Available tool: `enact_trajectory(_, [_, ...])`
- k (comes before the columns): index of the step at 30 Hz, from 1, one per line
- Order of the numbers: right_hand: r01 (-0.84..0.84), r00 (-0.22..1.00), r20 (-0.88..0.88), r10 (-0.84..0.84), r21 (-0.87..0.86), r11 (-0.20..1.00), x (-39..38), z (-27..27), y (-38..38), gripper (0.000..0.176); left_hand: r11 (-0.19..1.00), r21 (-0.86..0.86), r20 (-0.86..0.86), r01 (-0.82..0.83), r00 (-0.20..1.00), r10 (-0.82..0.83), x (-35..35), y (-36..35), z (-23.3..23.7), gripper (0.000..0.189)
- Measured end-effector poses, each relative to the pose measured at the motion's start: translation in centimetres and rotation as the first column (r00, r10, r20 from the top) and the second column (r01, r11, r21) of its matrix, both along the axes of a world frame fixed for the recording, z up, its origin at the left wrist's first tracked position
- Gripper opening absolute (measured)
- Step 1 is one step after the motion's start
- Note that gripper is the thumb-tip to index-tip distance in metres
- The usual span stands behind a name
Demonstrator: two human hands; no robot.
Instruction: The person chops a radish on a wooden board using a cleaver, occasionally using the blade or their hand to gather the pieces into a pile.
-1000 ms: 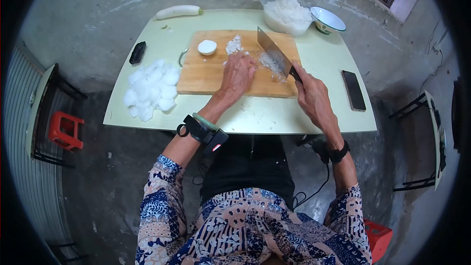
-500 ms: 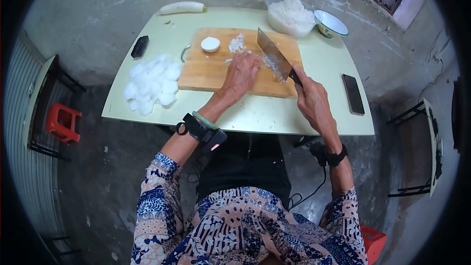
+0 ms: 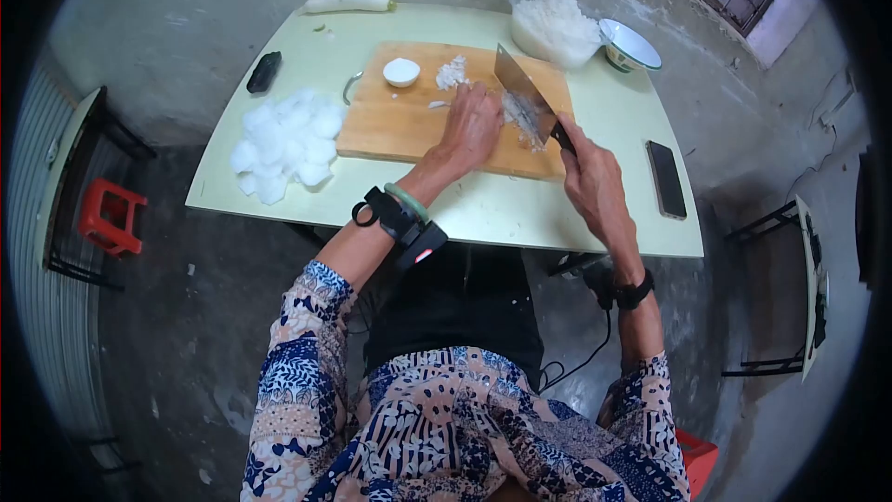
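My right hand [image 3: 595, 181] is wrapped round the black handle of a cleaver [image 3: 528, 91], its broad blade angled over the wooden cutting board [image 3: 372, 135]. Finely chopped white bits [image 3: 520, 116] lie along the blade. Close to the blade's left side, my left hand [image 3: 476, 121] rests on the board with fingers bent together; what is under its fingertips is hidden. Beyond that hand sits a small heap of white pieces [image 3: 452, 72]. A rounded white piece with a flat top [image 3: 401, 72] stands at the board's upper left.
Thin white slices [image 3: 286, 147] are piled left of the board. A whole white radish [image 3: 348, 3] lies at the back. A tub of white shreds [image 3: 556, 30] and a bowl [image 3: 631, 45] stand back right. A phone [image 3: 666, 179] and a black object [image 3: 264, 72] lie near the sides.
My left hand has shifted slightly right and up, staying beside the blade. The cleaver remains in my right hand, its blade a little changed in position. The whole view has tilted slightly.
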State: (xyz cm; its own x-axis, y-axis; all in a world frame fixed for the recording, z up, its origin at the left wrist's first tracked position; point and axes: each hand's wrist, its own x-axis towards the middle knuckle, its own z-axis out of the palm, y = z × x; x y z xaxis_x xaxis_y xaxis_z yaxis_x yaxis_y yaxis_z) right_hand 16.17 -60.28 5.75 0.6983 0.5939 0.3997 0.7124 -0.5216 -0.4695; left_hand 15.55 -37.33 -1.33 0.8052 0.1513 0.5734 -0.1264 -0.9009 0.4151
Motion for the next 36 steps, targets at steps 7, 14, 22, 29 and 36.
enact_trajectory(7, [0.041,0.99,0.137,-0.036,-0.037,0.998,1.8,-1.1,-0.4,0.052,0.99,0.043,0.033,0.131,0.991,-0.132,-1.2,-3.1,0.8,0.041])
enact_trajectory(14, [-0.041,0.987,0.153,0.045,-0.028,0.999,1.5,-2.0,-0.3,0.052,0.996,0.055,-0.049,-0.066,0.996,0.069,1.5,-2.0,0.5,0.035])
enact_trajectory(22, [0.001,1.0,0.021,-0.002,0.003,1.0,1.8,0.1,1.4,0.048,0.997,0.02,-0.004,0.073,0.997,-0.073,2.6,0.5,0.1,0.027])
enact_trajectory(29, [-0.008,1.0,0.005,0.008,-0.003,1.0,2.4,-0.3,1.9,0.047,0.986,-0.151,0.101,0.067,0.994,-0.052,0.9,0.3,0.4,0.018])
enact_trajectory(36, [0.031,0.999,0.011,-0.031,0.032,0.999,1.8,0.0,1.2,0.047,0.999,0.033,-0.01,0.012,1.0,-0.012,1.0,1.0,-0.1,0.011])
